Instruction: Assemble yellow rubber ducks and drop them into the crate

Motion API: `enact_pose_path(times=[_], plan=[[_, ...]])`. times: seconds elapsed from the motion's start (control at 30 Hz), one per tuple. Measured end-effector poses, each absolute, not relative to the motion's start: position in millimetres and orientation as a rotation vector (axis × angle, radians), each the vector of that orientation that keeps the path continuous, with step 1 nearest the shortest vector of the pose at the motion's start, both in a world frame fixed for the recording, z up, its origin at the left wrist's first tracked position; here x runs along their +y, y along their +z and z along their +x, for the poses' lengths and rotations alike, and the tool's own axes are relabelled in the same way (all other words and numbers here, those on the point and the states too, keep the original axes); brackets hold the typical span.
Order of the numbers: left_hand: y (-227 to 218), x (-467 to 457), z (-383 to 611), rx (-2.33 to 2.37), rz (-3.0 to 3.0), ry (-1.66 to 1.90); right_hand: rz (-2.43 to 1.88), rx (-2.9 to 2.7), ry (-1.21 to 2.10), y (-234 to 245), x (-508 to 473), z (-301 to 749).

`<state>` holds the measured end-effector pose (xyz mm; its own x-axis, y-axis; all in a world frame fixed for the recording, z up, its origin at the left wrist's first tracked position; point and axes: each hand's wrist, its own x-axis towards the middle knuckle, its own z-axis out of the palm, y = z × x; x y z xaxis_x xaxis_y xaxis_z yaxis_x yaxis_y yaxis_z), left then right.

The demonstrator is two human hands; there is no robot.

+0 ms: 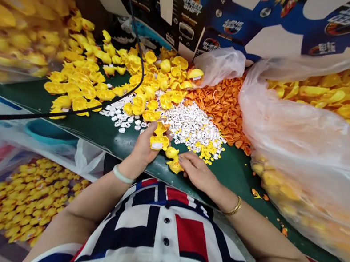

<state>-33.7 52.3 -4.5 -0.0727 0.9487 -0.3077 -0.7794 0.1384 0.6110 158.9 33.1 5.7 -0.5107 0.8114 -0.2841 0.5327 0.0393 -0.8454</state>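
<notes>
My left hand (145, 146) is closed around a hollow yellow duck half-shell (159, 141), its open inside facing up with a pale patch in it. Close by on the right, my right hand (197, 169) has its fingertips at a small yellow toy duck (174, 161) near the table's front edge; whether it grips the duck or only touches it is hard to make out, but the fingers are curled together against it. Just beyond both hands lies a heap of small white pieces with dark marks (193, 123). Little yellow discs (208, 149) are scattered at its near side.
Yellow half-shells (80, 82) pile up at the left, orange pieces (222, 105) behind. Plastic bags of yellow parts (19, 17) flank the green table (115, 141), the right bag (297, 130) bulging. A black cable (137, 84) crosses the left. Below, a lined bin holds finished-looking ducks (34, 196).
</notes>
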Motion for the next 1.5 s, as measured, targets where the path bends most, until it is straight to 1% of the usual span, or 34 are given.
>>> enact_pose_path(times=[0.17,0.2,0.27,0.33,0.37,0.43,0.6,0.73,0.8,0.9,1.0,1.1,1.17,1.27,1.4,1.5], plan=[[2.6,45.1,-42.9,0.876,0.236,1.452,-1.355,-2.429,0.89,17.8,43.5,168.5],[3.9,44.0,-45.9,0.883,0.236,1.442,-1.288,-2.53,0.779,21.2,47.9,172.1],[6.8,42.0,-51.4,0.88,0.241,1.416,-0.974,-2.753,0.588,26.2,58.6,177.8],[9.7,40.6,-55.0,0.858,0.252,1.372,-0.574,-2.92,0.504,28.1,69.4,179.6],[11.0,40.1,-56.3,0.85,0.258,1.349,-0.43,-2.971,0.487,28.2,73.5,178.6],[12.7,39.1,-58.3,0.859,0.257,1.33,-0.33,-3.031,0.466,27.3,77.3,173.8],[10.5,37.9,-62.8,0.906,0.231,1.365,-0.49,-2.999,0.458,21.4,65.8,156.8],[8.6,39.5,-62.5,0.902,0.186,1.404,-0.383,-2.896,0.352,11.3,65.1,150.1],[9.9,40.4,-61.6,0.883,0.175,1.414,-0.273,-2.894,0.39,5.8,70.5,149.1],[14.0,41.0,-61.6,0.864,0.171,1.391,-0.201,-2.92,0.537,2.4,79.2,149.3],[18.1,43.1,-60.8,0.873,0.17,1.378,-0.317,-2.802,0.623,10.8,86.1,151.5],[20.0,49.5,-53.2,0.878,0.173,1.383,-0.487,-2.497,0.654,29.9,94.6,152.5],[20.2,55.4,-43.3,0.844,0.198,1.342,-0.541,-2.395,0.608,43.3,101.4,150.3],[20.3,63.5,-26.7,0.77,0.231,1.29,-0.52,-2.469,0.448,55.4,110.0,143.3],[21.0,69.4,-14.2,0.764,0.171,1.27,-0.438,-2.615,0.277,54.0,113.3,134.8],[20.0,70.6,-12.0,0.793,0.123,1.253,-0.437,-2.692,0.244,50.0,113.7,133.0]])
